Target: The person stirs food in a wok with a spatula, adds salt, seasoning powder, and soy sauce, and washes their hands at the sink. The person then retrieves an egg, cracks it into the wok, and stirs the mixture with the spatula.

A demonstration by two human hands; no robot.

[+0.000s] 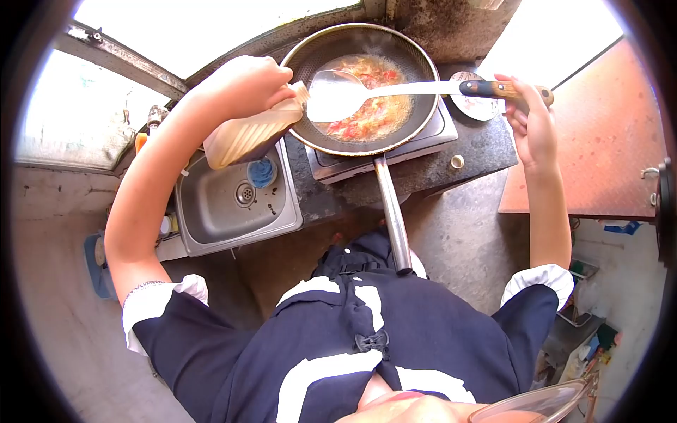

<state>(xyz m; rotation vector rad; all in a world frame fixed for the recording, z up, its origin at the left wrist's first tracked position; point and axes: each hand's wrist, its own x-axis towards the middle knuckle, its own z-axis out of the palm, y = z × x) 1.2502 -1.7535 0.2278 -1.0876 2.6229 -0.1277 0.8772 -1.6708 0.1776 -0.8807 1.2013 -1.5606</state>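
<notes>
My left hand (250,86) is closed around the neck end of a ribbed plastic bottle (250,134), which tilts with its mouth at the edge of a ladle's bowl. My right hand (532,123) grips the ladle (409,89) by its black and wooden handle. The pale bowl of the ladle hangs over a frying pan (305,63). Red and yellow food in liquid, perhaps tomato and egg, (377,116) lies in the pan. Beneath the pan is a stove (441,134), and the pan's metal handle points toward my body. Glare hides what is inside the ladle.
A steel sink (211,204) with a blue scrubber (261,173) inside is at the left. On the dark counter (486,151) are a small plate (474,95) and a small round cap (457,162). An orange-brown panel (592,141) stands beyond my right arm.
</notes>
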